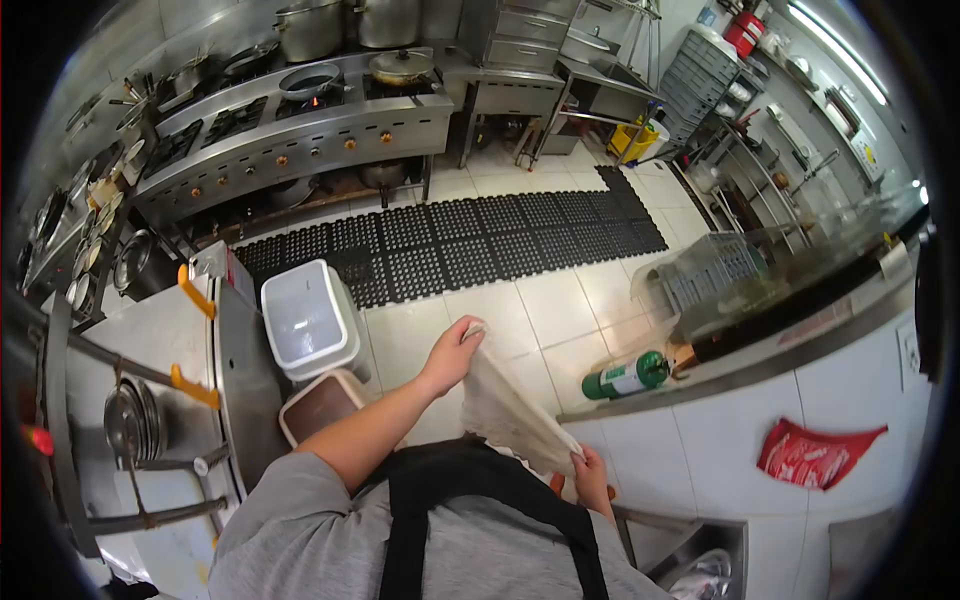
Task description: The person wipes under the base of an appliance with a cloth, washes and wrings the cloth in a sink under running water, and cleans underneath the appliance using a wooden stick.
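Note:
My left hand (452, 358) is closed on one corner of a pale, worn cloth (508, 402) in front of my body. Lower and to the right, my right hand (592, 478) pinches another edge of the same cloth, which hangs stretched between the two hands. Below it shows the top of my black apron (480, 468). Part of the cloth's lower side is hidden behind the apron.
A white lidded bin (312, 318) and a brown tub (322, 405) stand left. A gas stove (290, 150) with pans is ahead, beyond a black rubber mat (460, 235). On the right are a green bottle (627, 377) and a red pouch (818, 452).

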